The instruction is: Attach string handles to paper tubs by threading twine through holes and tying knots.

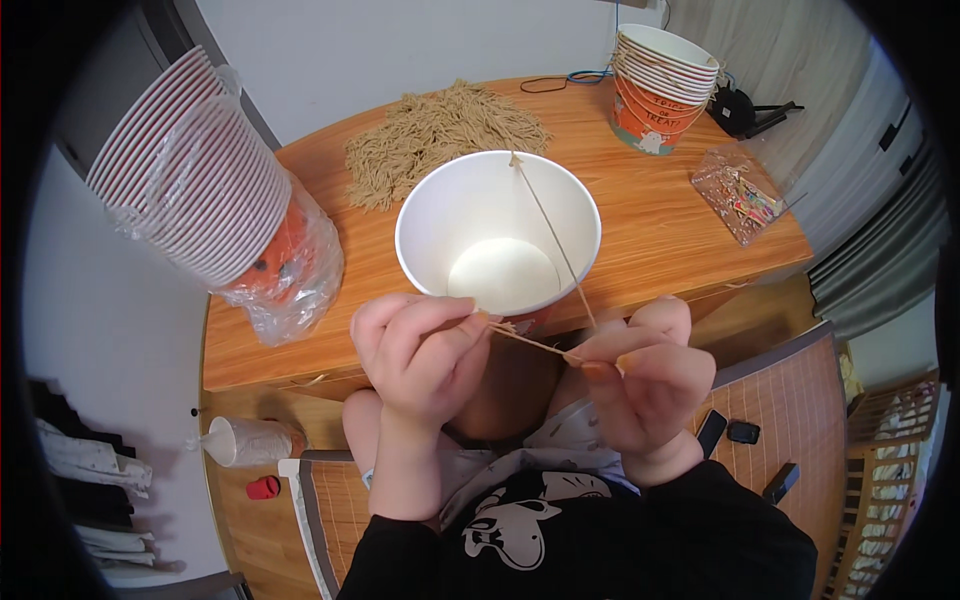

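Head view: left hand (420,355) and right hand (640,375) each pinch the tan string (535,345) between thumb and fingertips, apparently knotting it. Tightening likely needs a steady outward pull. Beyond the fingers, the string's long strand slants up across the white paper cup (498,232) to its far rim.

The paper cup's (498,230) outer wall and lower body were hidden behind both hands. The right hand's (640,385) fingertips covered the twine's (553,232) end, so its grip point could not be made out. The small items in the clear bag (741,194) near the tabletop's (650,240) right edge were too small to tell.
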The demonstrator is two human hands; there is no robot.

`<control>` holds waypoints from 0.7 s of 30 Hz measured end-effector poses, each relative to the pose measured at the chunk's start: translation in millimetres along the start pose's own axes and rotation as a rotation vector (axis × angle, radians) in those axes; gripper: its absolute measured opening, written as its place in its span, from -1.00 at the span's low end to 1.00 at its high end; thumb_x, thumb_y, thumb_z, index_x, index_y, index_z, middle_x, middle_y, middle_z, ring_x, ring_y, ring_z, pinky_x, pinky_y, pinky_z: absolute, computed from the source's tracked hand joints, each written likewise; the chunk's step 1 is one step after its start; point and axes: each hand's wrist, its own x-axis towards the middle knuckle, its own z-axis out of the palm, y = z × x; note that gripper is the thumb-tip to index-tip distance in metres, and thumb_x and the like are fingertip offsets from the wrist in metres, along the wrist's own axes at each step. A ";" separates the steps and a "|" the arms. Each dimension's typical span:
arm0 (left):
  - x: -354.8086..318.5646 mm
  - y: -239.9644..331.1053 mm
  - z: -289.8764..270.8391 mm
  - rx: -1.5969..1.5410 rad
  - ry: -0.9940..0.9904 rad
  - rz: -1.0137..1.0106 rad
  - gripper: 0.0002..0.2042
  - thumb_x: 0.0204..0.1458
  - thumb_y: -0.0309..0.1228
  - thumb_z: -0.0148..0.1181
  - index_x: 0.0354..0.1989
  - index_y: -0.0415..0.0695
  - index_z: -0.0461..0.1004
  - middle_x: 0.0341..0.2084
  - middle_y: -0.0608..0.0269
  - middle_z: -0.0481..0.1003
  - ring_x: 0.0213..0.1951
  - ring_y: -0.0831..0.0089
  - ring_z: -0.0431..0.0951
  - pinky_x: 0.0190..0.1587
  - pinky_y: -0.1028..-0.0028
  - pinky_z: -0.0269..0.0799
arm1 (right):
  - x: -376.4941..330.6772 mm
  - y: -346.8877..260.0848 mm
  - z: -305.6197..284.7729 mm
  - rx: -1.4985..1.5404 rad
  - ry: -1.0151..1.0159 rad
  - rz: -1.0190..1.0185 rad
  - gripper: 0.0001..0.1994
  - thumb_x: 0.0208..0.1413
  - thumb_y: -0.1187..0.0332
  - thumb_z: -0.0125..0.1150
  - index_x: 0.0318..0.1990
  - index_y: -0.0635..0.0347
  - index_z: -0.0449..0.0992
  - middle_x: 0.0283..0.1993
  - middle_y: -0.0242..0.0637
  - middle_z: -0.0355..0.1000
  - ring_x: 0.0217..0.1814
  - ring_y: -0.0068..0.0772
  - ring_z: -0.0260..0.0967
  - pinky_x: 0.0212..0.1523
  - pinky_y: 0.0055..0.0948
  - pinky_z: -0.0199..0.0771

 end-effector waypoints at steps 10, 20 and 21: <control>8.1 -11.4 -3.5 -0.093 -0.162 0.013 -0.84 -0.16 -0.48 0.45 -0.47 -0.02 0.53 -0.21 0.47 0.63 -0.14 0.28 0.53 -0.02 0.30 0.33 | 7.2 31.2 -24.0 -0.088 0.082 -0.018 -0.72 -0.06 0.53 0.33 -0.16 0.07 0.51 -0.26 -0.47 0.59 -0.23 -0.37 0.26 -0.02 -0.35 0.10; 20.0 -8.2 5.9 -0.225 -0.293 -0.095 -0.75 -0.23 -0.15 0.51 -0.38 0.08 0.67 -0.48 0.46 0.51 -0.29 0.33 0.41 -0.05 0.31 0.19 | 35.3 92.9 -35.3 -0.440 -0.260 0.152 -0.86 0.11 0.40 0.26 -0.16 0.06 0.59 -0.31 -0.32 0.50 -0.20 -0.24 0.37 0.06 -0.24 0.11; 18.8 -7.2 7.6 -0.236 -0.292 -0.086 -0.75 -0.23 -0.15 0.51 -0.38 0.08 0.67 -0.48 0.46 0.51 -0.29 0.33 0.41 -0.05 0.31 0.19 | 38.1 93.9 -33.2 -0.398 -0.296 0.186 -0.81 0.13 0.42 0.23 -0.09 0.09 0.56 -0.22 -0.26 0.50 -0.13 -0.18 0.38 0.05 -0.18 0.15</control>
